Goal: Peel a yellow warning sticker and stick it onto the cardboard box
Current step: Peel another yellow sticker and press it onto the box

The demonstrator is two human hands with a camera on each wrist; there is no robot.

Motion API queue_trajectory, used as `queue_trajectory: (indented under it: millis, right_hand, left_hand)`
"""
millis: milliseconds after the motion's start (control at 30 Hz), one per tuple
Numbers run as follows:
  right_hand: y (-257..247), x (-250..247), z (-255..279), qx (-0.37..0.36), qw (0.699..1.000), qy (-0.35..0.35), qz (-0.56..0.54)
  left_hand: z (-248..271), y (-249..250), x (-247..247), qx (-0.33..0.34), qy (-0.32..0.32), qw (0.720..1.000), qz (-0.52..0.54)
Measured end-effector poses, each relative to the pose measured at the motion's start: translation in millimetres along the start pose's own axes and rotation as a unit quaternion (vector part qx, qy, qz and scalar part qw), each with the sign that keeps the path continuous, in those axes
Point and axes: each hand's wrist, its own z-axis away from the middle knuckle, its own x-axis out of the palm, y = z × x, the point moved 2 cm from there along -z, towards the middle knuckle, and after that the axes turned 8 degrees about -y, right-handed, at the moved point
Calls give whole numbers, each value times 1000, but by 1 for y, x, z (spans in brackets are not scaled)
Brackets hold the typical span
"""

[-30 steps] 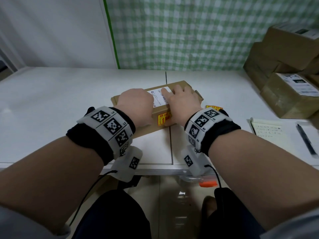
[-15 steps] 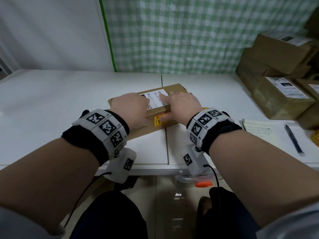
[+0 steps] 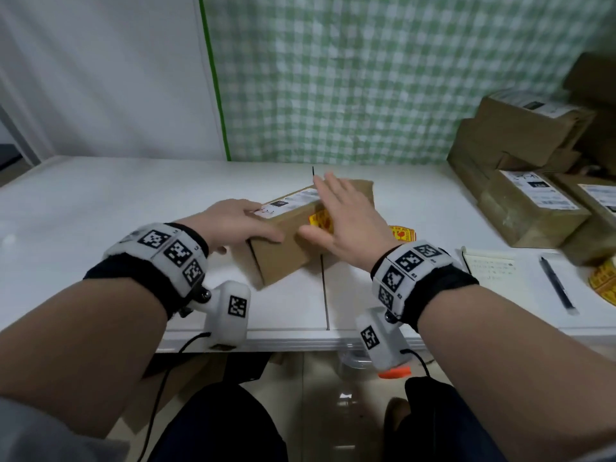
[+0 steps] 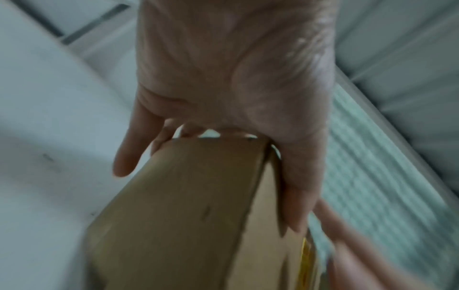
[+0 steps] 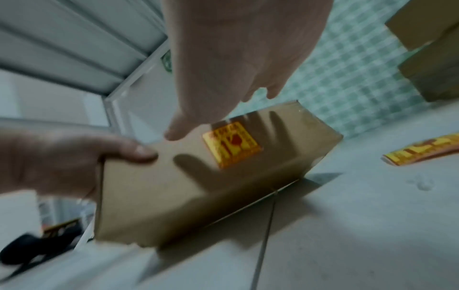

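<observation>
Cardboard box [image 3: 283,241] sits on the white table [image 3: 100,208], straddling the seam between two table panels, tilted with its near-left end lifted off the surface; right wrist view shows a gap and shadow beneath that end. Left hand [image 3: 230,221] grips the box at its left end: thumb curled onto the side face, other fingers over the top next to the white shipping label [image 3: 293,200]. Left wrist view confirms it, box corner wedged into the palm, thumb running along one face. Yellow warning sticker [image 5: 232,144] is stuck flat on the box's side face, red print on it, text too blurred to read. Right hand [image 3: 346,221] is spread flat, fingers straight, holding nothing; it hovers just in front of the sticker face, casting a finger shadow on the cardboard. Whether it touches, cannot tell. Roll of yellow stickers [image 3: 403,234] lies on the table just right of the box. Further right: a notepad [image 3: 490,266], a black pen [image 3: 556,285], and a stack of labelled parcels [image 3: 526,181] against the green checked wall covering [image 3: 366,78].
</observation>
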Motion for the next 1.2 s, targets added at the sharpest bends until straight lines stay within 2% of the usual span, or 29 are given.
queue_trajectory:
  millis: [100,167,367,533,667,800,967,1200]
  right_hand:
    - [-15,6,3,-70,993,-46,79]
    - [-19,13,1,-85,990,-60,100]
    - [3,13,-14,-7,994,-79,74]
    - [6,2,-46,-7,993,-81,90]
    - [17,-12,-75,-14,992,-69,109]
    - [42,-28,-104,43,991,-51,113]
    - [69,-35,-140,117,988,-59,81]
    - [87,-18,-170,100,991,-72,44]
  left_hand:
    - [4,-6,-7,-22,-56,995,79]
    - [4,-12,-10,-30,-70,992,103]
    - [-2,-23,-16,-31,-83,986,144]
    - [-17,-22,-25,-22,-96,979,180]
    - [-40,-14,-34,-4,-56,970,237]
    - [-68,14,-43,53,7,962,266]
    - [-110,46,-49,108,68,964,232]
    - [-150,55,-45,107,112,967,202]
